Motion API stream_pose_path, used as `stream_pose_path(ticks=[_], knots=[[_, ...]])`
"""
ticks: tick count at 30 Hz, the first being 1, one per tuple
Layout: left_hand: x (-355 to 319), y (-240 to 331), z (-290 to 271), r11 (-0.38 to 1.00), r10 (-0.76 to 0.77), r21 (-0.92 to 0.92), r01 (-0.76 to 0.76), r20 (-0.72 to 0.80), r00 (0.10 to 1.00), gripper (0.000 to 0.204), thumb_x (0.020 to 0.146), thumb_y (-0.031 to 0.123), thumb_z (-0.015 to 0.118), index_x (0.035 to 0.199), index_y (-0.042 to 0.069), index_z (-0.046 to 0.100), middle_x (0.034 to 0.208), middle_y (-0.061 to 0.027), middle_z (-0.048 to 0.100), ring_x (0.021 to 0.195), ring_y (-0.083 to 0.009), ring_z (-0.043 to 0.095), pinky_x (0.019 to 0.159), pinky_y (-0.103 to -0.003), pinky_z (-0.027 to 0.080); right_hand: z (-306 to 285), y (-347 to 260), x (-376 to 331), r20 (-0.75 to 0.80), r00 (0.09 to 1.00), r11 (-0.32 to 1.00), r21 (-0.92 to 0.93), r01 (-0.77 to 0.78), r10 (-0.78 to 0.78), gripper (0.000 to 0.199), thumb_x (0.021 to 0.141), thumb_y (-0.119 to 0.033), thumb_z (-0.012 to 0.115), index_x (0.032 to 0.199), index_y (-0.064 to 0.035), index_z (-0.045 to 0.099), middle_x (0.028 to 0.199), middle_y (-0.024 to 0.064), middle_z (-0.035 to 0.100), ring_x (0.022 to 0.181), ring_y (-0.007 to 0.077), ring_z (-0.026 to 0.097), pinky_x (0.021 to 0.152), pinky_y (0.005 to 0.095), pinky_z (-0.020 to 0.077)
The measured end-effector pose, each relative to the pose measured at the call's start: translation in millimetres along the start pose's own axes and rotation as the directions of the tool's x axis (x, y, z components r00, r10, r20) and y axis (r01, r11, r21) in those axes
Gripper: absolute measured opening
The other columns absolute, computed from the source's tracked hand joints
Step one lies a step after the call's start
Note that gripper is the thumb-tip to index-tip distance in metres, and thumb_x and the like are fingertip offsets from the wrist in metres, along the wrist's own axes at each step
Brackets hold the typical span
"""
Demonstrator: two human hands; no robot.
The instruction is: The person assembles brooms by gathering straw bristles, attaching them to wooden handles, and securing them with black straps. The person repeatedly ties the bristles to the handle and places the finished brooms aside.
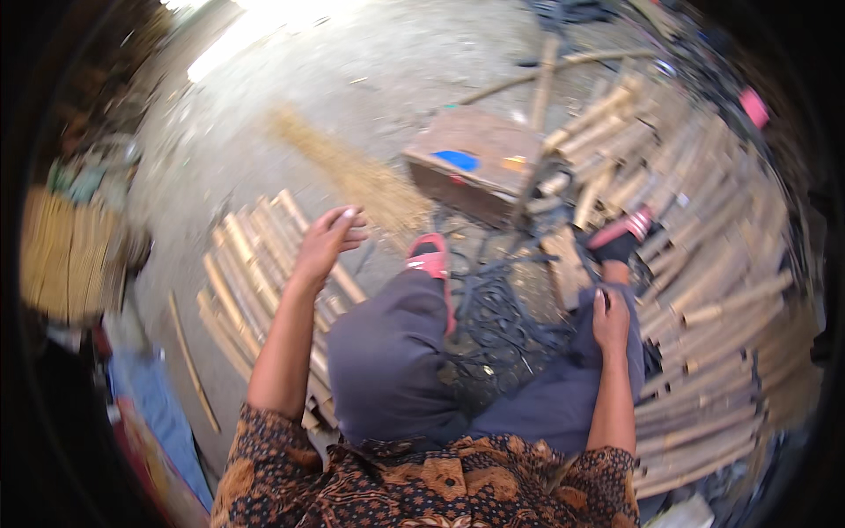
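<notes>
Dirt floor (352,79) open ahead; bamboo piles (704,264) flank both sides; hands empty, left hand (327,239) loose, right hand (611,320) on knee.

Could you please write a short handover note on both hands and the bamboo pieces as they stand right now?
Left hand: empty, fingers loosely curled, raised over the bamboo stack on the left.
Right hand: resting on the right knee, holding nothing that can be seen.
A bigger bamboo pile lies on the right; a wooden box stands ahead of the feet.
Done and left: no piece is in hand; progress cannot be told.
</notes>
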State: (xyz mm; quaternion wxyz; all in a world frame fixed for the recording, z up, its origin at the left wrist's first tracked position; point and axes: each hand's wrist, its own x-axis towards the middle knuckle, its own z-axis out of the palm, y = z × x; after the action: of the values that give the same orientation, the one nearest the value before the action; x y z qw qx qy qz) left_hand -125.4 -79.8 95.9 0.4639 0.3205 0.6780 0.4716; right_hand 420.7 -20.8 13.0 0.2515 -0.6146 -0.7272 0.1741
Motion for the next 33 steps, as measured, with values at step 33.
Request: stream_pose_path(ticks=[33], knots=[[248.6, -210.2, -27.3, 0.819, -0.514, -0.479, 0.316, -0.369, 0.774, 0.042, 0.098, 0.026, 0.058, 0.113, -0.013, 0.063, 0.095, -0.0171, 0.070, 0.073, -0.0247, 0.069, 0.061, -0.039, 0.058, 105.7, 0.0, -21.9, 0.627, 0.720, 0.955, -0.176, -0.240, 0.297, 0.033, 0.103, -0.023, 0.061, 0.122, 0.0044, 0.063, 0.114, 0.0277, 0.068, 0.108, 0.0467, 0.066, 0.095, 0.0494, 0.0513]])
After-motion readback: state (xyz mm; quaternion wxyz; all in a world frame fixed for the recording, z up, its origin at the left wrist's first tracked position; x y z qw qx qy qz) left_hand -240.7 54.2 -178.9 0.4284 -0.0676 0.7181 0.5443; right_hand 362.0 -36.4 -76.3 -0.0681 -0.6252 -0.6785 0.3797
